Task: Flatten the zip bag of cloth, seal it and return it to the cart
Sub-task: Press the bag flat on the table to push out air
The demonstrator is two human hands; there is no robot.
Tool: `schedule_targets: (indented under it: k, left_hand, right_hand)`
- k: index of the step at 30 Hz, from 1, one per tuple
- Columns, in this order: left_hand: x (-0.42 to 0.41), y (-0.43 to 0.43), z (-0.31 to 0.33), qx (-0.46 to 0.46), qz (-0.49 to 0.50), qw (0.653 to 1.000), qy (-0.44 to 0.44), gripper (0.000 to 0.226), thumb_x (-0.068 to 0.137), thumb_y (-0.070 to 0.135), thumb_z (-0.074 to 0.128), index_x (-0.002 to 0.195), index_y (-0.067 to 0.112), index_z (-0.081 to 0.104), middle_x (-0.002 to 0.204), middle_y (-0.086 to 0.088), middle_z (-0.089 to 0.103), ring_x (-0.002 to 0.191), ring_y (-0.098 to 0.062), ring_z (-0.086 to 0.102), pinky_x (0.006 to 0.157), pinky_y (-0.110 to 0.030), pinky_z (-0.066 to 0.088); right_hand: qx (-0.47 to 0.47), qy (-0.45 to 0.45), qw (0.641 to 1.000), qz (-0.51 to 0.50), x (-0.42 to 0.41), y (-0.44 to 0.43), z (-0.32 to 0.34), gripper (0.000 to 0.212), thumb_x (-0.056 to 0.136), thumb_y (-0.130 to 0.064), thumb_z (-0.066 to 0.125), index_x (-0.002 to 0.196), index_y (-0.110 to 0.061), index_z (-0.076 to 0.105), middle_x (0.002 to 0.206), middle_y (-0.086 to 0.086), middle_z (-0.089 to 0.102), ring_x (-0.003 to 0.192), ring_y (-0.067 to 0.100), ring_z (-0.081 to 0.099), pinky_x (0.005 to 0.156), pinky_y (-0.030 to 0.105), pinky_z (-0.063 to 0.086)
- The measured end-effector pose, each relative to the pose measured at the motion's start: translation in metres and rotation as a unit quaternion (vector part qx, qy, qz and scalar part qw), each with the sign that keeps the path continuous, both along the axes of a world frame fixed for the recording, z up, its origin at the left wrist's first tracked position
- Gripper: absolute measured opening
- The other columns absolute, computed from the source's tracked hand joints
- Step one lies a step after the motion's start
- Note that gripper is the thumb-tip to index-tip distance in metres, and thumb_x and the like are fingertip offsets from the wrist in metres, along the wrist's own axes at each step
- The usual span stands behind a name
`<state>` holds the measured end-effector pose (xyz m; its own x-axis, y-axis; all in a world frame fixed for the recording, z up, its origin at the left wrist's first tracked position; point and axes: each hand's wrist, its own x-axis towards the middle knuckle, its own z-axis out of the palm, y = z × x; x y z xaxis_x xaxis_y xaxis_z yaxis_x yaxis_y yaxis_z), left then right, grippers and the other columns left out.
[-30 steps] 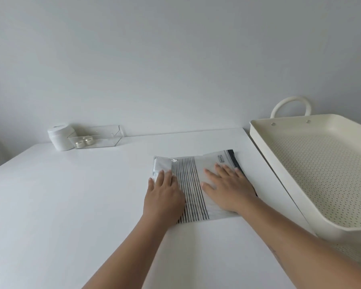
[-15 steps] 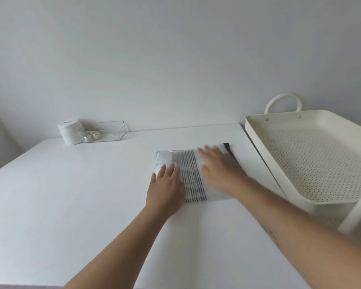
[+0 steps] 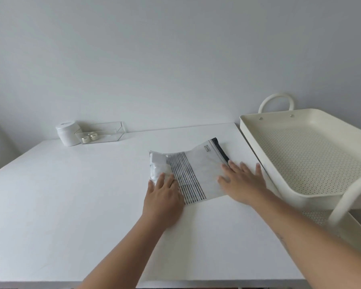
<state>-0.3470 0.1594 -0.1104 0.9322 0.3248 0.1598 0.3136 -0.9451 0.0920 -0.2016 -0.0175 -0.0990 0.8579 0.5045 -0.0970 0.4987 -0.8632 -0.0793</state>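
Observation:
The clear zip bag (image 3: 198,170) lies on the white table (image 3: 71,195), with black stripes across its middle, white cloth bunched at its left end and a dark zip strip at its right end. My left hand (image 3: 163,197) presses flat on the bag's near left part, fingers apart. My right hand (image 3: 243,182) lies flat on the bag's right end beside the zip strip, fingers spread. The cream cart (image 3: 252,130) stands just right of the table, its top tray perforated.
A white jar (image 3: 68,133) and a clear plastic box (image 3: 101,133) holding small round items stand at the table's far left by the wall. The cart's rounded post (image 3: 350,197) rises near my right forearm. A lower cart shelf (image 3: 321,217) shows beneath.
My right hand has slid rightward across the bag from its middle to the zip end. The bag's far right corner has lifted slightly. My left hand stays pressed on the left part.

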Motion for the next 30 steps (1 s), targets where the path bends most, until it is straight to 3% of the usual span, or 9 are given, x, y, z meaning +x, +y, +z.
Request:
schedule_targets:
  k: [3, 5, 7, 9, 12, 15, 20, 26, 30]
  left_hand:
    - [-0.009, -0.011, 0.002, 0.013, -0.024, 1.0, 0.006, 0.04, 0.092, 0.032, 0.029, 0.119, 0.015, 0.054, 0.154, 0.003, 0.029, 0.144, -0.021, 0.013, 0.116, -0.045, 0.013]
    - [-0.011, -0.017, 0.01, -0.005, -0.006, 0.999, -0.044, 0.036, 0.09, 0.036, 0.034, 0.104, 0.017, 0.061, 0.149, 0.005, 0.038, 0.139, -0.022, 0.024, 0.112, -0.039, 0.022]
    - [-0.004, -0.018, 0.02, -0.006, 0.016, 0.994, -0.106, 0.032, 0.09, 0.034, 0.036, 0.104, 0.017, 0.059, 0.134, 0.005, 0.051, 0.128, -0.022, 0.038, 0.101, -0.033, 0.033]
    - [0.012, -0.014, 0.028, -0.016, 0.015, 0.993, -0.112, 0.037, 0.093, 0.029, 0.035, 0.123, 0.016, 0.053, 0.139, 0.002, 0.048, 0.132, -0.023, 0.034, 0.104, -0.035, 0.03]
    - [0.035, 0.002, 0.032, -0.023, -0.009, 1.0, -0.012, 0.051, 0.096, 0.025, 0.029, 0.147, 0.019, 0.029, 0.16, 0.003, 0.019, 0.148, -0.024, 0.006, 0.118, -0.047, 0.009]
    - [0.044, 0.014, 0.019, -0.033, -0.004, 0.998, 0.059, 0.052, 0.097, 0.026, 0.023, 0.149, 0.023, 0.026, 0.161, 0.01, 0.012, 0.148, -0.021, 0.001, 0.116, -0.05, 0.013]
    - [0.044, 0.016, 0.003, -0.001, 0.027, 0.998, 0.058, 0.054, 0.096, 0.029, 0.021, 0.148, 0.019, 0.03, 0.162, 0.01, 0.009, 0.148, -0.019, 0.0, 0.115, -0.05, 0.016]
    - [0.042, 0.008, -0.003, 0.013, 0.082, 0.996, 0.044, 0.058, 0.095, 0.033, 0.017, 0.151, 0.015, 0.016, 0.162, -0.007, -0.006, 0.148, -0.021, -0.006, 0.114, -0.056, 0.008]
    - [0.043, 0.014, -0.001, -0.011, 0.067, 0.996, 0.05, 0.059, 0.097, 0.034, 0.018, 0.152, 0.014, 0.013, 0.162, -0.011, -0.004, 0.148, -0.024, -0.004, 0.116, -0.051, 0.015]
  right_hand:
    - [-0.039, -0.031, 0.999, -0.013, 0.004, 0.012, 0.041, 0.049, 0.093, -0.042, 0.026, 0.121, -0.016, 0.056, 0.133, 0.008, 0.057, 0.119, 0.028, 0.054, 0.118, 0.052, 0.001]
    - [0.021, -0.072, 0.997, 0.016, -0.001, 0.027, 0.062, 0.035, 0.095, -0.038, 0.031, 0.096, -0.015, 0.058, 0.115, 0.009, 0.065, 0.105, 0.03, 0.059, 0.112, 0.047, 0.021]
    - [0.086, -0.112, 0.988, 0.067, -0.011, 0.046, 0.062, 0.034, 0.097, -0.035, 0.034, 0.1, -0.013, 0.06, 0.117, 0.008, 0.062, 0.106, 0.031, 0.058, 0.101, 0.043, 0.033]
    - [0.133, -0.086, 0.983, 0.094, -0.02, 0.064, 0.046, 0.037, 0.098, -0.031, 0.034, 0.123, -0.013, 0.055, 0.133, 0.008, 0.055, 0.119, 0.031, 0.051, 0.101, 0.043, 0.035]
    - [0.119, 0.017, 0.987, 0.109, -0.023, 0.084, 0.016, 0.049, 0.102, -0.029, 0.03, 0.15, -0.026, 0.027, 0.161, 0.004, 0.022, 0.148, 0.029, 0.016, 0.119, 0.048, 0.015]
    - [0.091, 0.026, 0.988, 0.12, -0.013, 0.088, -0.008, 0.05, 0.103, -0.038, 0.018, 0.152, -0.035, 0.016, 0.164, -0.001, 0.007, 0.15, 0.026, 0.002, 0.121, 0.048, 0.002]
    - [0.08, 0.003, 0.992, 0.097, 0.003, 0.082, -0.021, 0.059, 0.095, -0.055, 0.011, 0.152, -0.041, 0.008, 0.164, -0.008, 0.001, 0.15, 0.019, -0.002, 0.119, 0.051, -0.005]
    - [0.053, -0.025, 0.998, 0.021, 0.041, 0.037, -0.026, 0.07, 0.087, -0.062, 0.007, 0.152, -0.036, 0.004, 0.164, -0.006, -0.002, 0.15, 0.017, -0.003, 0.117, 0.053, -0.005]
    - [-0.001, -0.004, 0.999, -0.032, 0.059, 0.009, -0.015, 0.068, 0.089, -0.056, 0.005, 0.153, -0.033, 0.0, 0.164, 0.003, -0.004, 0.15, 0.026, -0.004, 0.119, 0.053, -0.001]
